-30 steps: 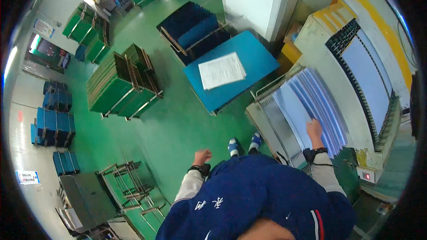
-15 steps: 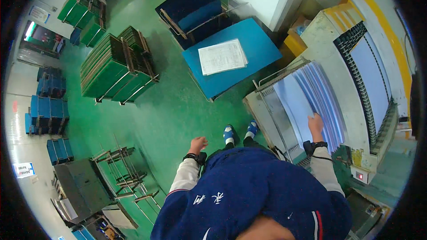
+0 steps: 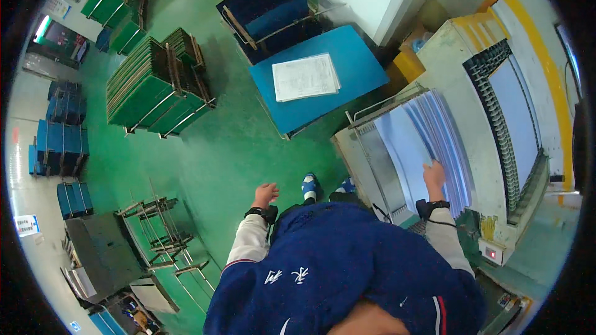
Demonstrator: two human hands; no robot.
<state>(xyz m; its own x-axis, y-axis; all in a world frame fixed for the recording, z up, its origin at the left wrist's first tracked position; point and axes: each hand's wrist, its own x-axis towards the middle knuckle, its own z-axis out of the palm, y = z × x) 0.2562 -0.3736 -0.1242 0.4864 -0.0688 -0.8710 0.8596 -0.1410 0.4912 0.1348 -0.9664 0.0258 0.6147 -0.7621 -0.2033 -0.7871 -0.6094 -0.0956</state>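
Observation:
At the lower right, my right hand [image 3: 434, 176] is closed on the edge of a pale bluish-white panel [image 3: 396, 143]. That panel leans at the front of a row of upright, closely packed pale panels [image 3: 444, 133] in a metal-framed rack [image 3: 360, 160]; its grip is partly hidden by the fingers. Over the green floor, away from any object, hangs my left hand [image 3: 266, 195], empty, its fingers loosely bent and a little apart. Dark bands circle both wrists.
Beyond the rack stands a pale machine [image 3: 462, 62] with a roller-lined opening [image 3: 496, 118]. A blue board [image 3: 357, 56] carries paper sheets [image 3: 305, 77]. Racks of green panels [image 3: 149, 96] and dark blue panels [image 3: 267, 9] stand farther off; an empty metal rack [image 3: 164, 236] is at left.
The view has shifted slightly, so the surroundings sit a little further left. My right hand stays at the panel's edge; my left fingers look somewhat less curled.

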